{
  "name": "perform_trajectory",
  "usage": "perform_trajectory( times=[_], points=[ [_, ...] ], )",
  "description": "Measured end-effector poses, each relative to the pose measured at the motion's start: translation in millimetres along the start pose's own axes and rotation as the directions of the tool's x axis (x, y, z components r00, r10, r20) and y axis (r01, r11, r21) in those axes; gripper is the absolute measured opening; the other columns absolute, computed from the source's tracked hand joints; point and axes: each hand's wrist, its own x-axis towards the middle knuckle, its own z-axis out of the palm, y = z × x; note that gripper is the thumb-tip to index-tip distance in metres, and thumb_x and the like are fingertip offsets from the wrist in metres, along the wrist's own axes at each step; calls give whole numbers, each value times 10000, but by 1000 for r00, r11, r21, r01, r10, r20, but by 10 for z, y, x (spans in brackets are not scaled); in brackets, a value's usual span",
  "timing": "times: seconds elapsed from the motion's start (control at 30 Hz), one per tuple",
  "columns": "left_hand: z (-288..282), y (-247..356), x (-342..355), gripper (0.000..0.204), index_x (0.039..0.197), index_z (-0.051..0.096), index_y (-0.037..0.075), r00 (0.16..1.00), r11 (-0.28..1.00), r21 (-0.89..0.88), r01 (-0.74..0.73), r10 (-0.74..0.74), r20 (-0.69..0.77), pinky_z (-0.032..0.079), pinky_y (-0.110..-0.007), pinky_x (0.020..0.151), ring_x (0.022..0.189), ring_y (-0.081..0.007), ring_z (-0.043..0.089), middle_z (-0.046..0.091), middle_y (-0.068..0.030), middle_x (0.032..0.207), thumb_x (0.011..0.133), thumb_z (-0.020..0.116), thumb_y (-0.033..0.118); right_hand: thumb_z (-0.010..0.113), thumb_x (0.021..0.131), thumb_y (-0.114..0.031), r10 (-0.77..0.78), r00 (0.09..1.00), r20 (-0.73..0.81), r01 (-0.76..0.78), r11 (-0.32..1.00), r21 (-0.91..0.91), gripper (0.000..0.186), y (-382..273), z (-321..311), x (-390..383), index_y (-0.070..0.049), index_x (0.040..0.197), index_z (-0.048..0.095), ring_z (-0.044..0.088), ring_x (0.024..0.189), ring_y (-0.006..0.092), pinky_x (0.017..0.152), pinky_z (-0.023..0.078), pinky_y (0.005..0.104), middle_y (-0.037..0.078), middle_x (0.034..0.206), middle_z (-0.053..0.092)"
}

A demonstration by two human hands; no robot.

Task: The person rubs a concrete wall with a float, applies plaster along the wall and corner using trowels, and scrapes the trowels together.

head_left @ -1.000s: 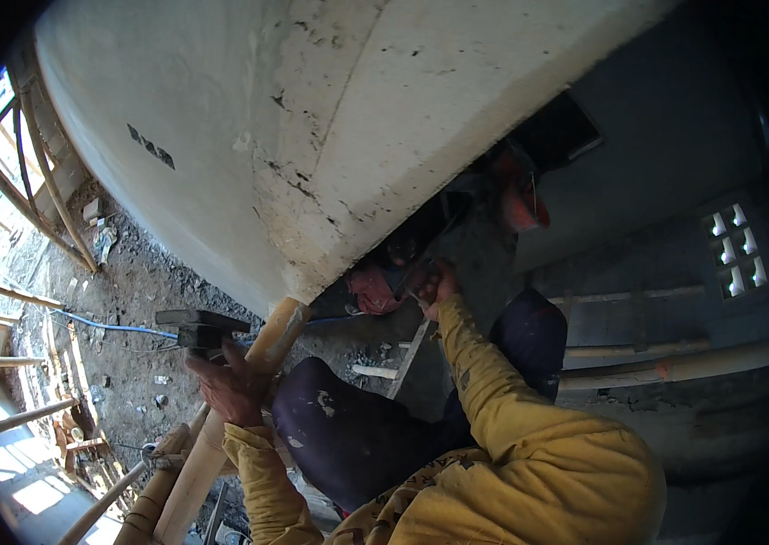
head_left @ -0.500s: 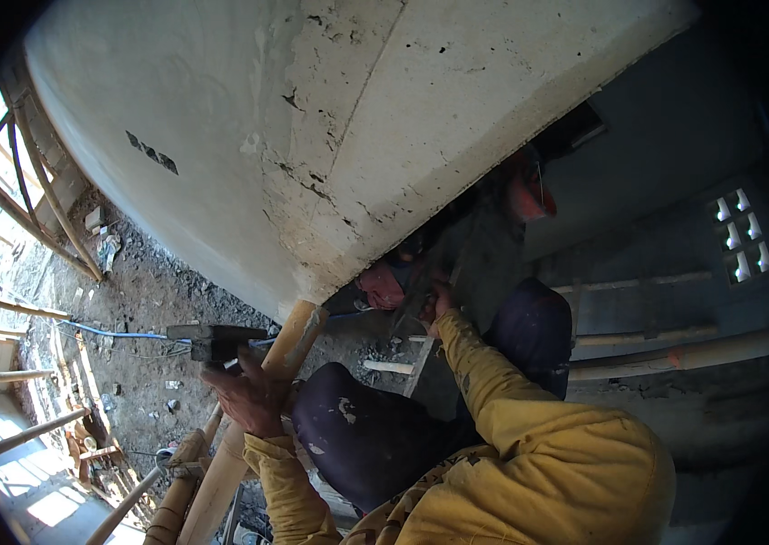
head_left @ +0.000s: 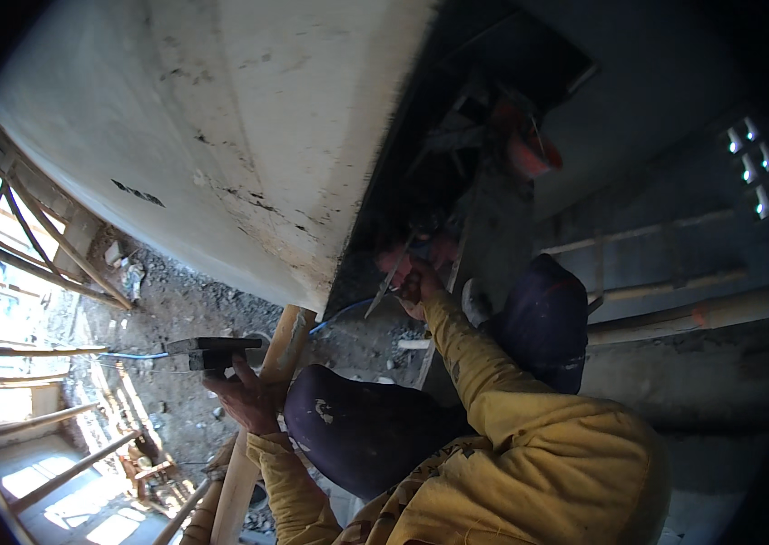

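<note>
My left hand (head_left: 246, 398) is closed around a dark, block-shaped hand float (head_left: 212, 354), seen nearly edge-on beside a thick bamboo pole (head_left: 288, 338). My right hand (head_left: 418, 289) reaches into the shade past the lower edge of the plastered wall (head_left: 266, 118). Its fingers are wrapped round the handle of a trowel (head_left: 385, 289), whose thin blade points down and left. The blade is apart from the wall edge. Much of the trowel's grip is hidden by my fingers. A pinkish-red shape (head_left: 442, 250), too dark to name, lies just beyond my right hand.
A red bucket (head_left: 530, 150) stands on a dark plank (head_left: 498, 213) beyond my right hand. Bamboo poles (head_left: 684, 322) run along the right side. Rubble-strewn ground (head_left: 189, 295) lies far below, crossed by a blue hose (head_left: 344, 313). More scaffold poles (head_left: 49, 232) stand at left.
The view has turned, so the wall edge appears steeper and farther left. My right hand has moved left and slightly up, and the trowel blade shows more clearly. My left hand keeps the float.
</note>
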Motion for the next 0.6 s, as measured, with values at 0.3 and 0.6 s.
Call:
perform_trajectory(
  times=[0.3,0.6],
  points=[
    [13,-156,34,491,1204,393,-52,1000,1000,-5,-21,22,8,524,-403,632,948,-336,631,609,-257,1089,909,586,290,696,822,-287,137,988,79,-142,987,70,449,278,183,639,-224,522,367,352,313,125,298,322,274,-45,435,355],
    [58,-55,21,488,1232,387,-80,996,996,-30,-89,89,11,485,-441,766,957,-343,593,573,-272,1108,903,582,223,692,824,-266,273,956,108,-286,949,131,480,283,133,1289,-230,507,333,332,307,120,302,271,279,-58,413,323]
  ],
)
